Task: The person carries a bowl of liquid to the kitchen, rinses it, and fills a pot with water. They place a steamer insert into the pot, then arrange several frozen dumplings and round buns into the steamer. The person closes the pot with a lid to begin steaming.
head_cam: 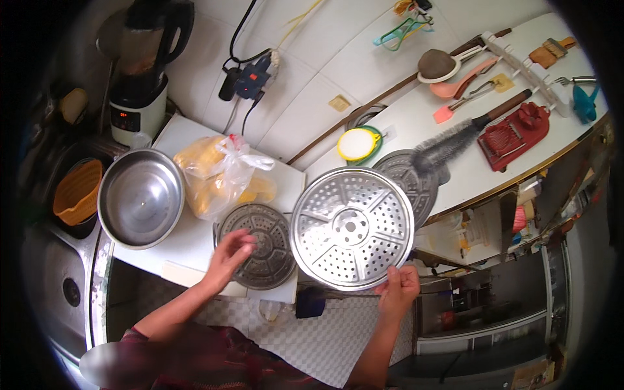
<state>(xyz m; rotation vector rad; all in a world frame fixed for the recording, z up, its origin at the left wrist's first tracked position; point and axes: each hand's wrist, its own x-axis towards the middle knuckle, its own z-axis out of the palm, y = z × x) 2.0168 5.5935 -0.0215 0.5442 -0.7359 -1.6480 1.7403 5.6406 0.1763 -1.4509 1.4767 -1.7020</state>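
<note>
My right hand [400, 291] grips the lower rim of a shiny metal steamer rack [336, 224], a round plate pierced with many small holes. The rack is held up and hides part of the surfaces behind it. Over a darker perforated round plate [263, 270] on the white counter hovers my left hand [231, 258], fingers apart and holding nothing. I cannot tell whether its fingertips touch that plate. Behind the rack's right side, a grey perforated disc [414, 190] is partly covered.
A steel bowl [141, 197] stands beside the sink [44, 287]. Next to it lies a tied plastic bag [209, 170] with yellow contents. A blender [141, 97] stands at the back left. A bristle brush [448, 144] and a red slicer [512, 136] are on the right, near a strainer [436, 66].
</note>
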